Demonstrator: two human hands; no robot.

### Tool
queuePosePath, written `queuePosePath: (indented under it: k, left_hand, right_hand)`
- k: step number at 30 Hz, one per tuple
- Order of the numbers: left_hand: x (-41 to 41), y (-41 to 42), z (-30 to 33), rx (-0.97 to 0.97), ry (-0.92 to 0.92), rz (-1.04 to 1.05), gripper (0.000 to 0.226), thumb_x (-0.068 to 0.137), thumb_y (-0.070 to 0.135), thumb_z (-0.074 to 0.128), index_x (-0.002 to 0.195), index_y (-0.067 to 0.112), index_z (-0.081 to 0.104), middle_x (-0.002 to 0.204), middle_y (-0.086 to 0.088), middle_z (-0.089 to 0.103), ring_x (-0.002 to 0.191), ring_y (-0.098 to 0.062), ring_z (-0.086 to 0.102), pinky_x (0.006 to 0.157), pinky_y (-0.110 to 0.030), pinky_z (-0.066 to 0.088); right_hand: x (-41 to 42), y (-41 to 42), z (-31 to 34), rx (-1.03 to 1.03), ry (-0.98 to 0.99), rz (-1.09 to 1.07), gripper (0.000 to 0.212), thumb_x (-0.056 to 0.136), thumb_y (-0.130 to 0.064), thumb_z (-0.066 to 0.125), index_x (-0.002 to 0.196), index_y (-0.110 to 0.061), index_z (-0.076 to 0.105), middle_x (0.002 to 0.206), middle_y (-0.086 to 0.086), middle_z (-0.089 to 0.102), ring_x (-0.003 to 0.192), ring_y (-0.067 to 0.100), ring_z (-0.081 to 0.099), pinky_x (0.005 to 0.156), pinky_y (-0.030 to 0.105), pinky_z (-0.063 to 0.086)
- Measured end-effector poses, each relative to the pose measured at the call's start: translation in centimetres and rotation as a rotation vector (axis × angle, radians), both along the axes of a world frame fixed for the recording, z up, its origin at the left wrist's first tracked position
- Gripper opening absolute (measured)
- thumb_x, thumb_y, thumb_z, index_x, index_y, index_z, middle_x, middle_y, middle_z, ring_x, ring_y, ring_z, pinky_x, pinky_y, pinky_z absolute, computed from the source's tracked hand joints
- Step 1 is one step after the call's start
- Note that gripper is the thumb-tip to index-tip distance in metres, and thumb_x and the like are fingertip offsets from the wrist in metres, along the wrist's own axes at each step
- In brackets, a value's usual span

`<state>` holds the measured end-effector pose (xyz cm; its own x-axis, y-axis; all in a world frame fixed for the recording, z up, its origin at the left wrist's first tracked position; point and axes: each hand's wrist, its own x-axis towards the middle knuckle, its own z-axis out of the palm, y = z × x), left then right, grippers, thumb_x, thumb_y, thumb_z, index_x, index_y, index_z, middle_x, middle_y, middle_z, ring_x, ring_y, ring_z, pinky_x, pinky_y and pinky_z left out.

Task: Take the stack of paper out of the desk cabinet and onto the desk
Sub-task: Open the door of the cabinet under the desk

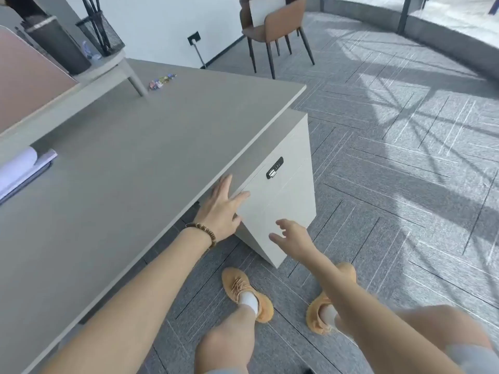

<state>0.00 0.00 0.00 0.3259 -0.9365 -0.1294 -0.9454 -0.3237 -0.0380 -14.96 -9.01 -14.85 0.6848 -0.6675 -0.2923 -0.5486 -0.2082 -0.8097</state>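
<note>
The pale beige desk cabinet (280, 201) stands under the right end of the grey desk (129, 163), its door closed and a black lock (274, 167) near its top. My left hand (220, 209) lies flat against the cabinet's upper left edge, fingers spread, just under the desk's rim. A little lower and to the right, my right hand (293, 234) hovers in front of the cabinet face with its fingers apart and nothing in it. The stack of paper is not visible; the cabinet's inside is hidden.
A few papers on a dark folder (21, 171) lie at the desk's left edge. Small coloured clips (161, 81) sit near the shelf leg. A mesh pen holder (101, 29) and dark cup (58, 44) stand on the raised shelf. A brown chair (272, 31) stands on the carpet beyond.
</note>
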Motion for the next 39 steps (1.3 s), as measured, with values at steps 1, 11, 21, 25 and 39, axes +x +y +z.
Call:
queuePosePath:
  k: [1, 11, 21, 25, 39]
  left_hand:
    - [0.5, -0.5, -0.7, 0.024, -0.071, -0.035, 0.068, 0.086, 0.026, 0.068, 0.145, 0.035, 0.036, 0.163, -0.019, -0.003, 0.151, -0.035, -0.001, 0.120, -0.052, 0.022]
    - [3.4, -4.9, -3.3, 0.125, -0.260, -0.150, 0.099, 0.072, 0.024, 0.081, 0.151, 0.037, 0.022, 0.161, -0.022, -0.017, 0.148, -0.044, -0.011, 0.120, -0.052, 0.006]
    - [4.2, -5.2, -3.9, 0.157, -0.294, -0.162, 0.122, 0.059, 0.032, 0.091, 0.151, 0.041, 0.011, 0.160, -0.020, -0.017, 0.148, -0.042, -0.012, 0.120, -0.053, 0.007]
    - [4.0, -5.2, -3.9, 0.135, -0.292, -0.151, 0.118, 0.061, 0.029, 0.090, 0.151, 0.041, 0.015, 0.161, -0.019, -0.014, 0.149, -0.043, -0.009, 0.120, -0.053, 0.009]
    - [3.5, -5.3, -3.9, 0.093, -0.302, -0.133, 0.116, 0.059, 0.026, 0.090, 0.150, 0.043, 0.020, 0.163, -0.018, -0.008, 0.149, -0.041, -0.006, 0.122, -0.051, 0.008]
  right_hand:
    - [0.4, 0.1, -0.7, 0.024, -0.006, -0.022, 0.058, 0.091, -0.035, 0.063, 0.141, -0.008, 0.051, 0.133, 0.016, 0.061, 0.118, 0.030, 0.061, 0.099, 0.038, 0.049]
    - [4.9, 0.6, -6.5, 0.125, -0.044, -0.086, 0.077, 0.088, -0.040, 0.068, 0.151, -0.014, 0.033, 0.145, 0.014, 0.050, 0.131, 0.028, 0.051, 0.103, 0.039, 0.045]
    - [8.5, 2.2, -8.0, 0.113, -0.184, -0.229, 0.120, 0.074, -0.044, 0.080, 0.158, -0.015, 0.000, 0.163, 0.012, 0.014, 0.151, 0.028, 0.018, 0.119, 0.042, 0.030]
    - [9.5, 1.8, -7.7, 0.088, -0.240, -0.268, 0.129, 0.069, -0.051, 0.081, 0.157, -0.020, -0.007, 0.166, 0.013, 0.000, 0.154, 0.028, 0.007, 0.123, 0.044, 0.022]
    - [9.2, 0.9, -8.2, -0.054, -0.187, -0.258, 0.134, 0.058, -0.037, 0.082, 0.155, -0.024, -0.009, 0.165, 0.013, 0.000, 0.153, 0.028, 0.008, 0.123, 0.043, 0.023]
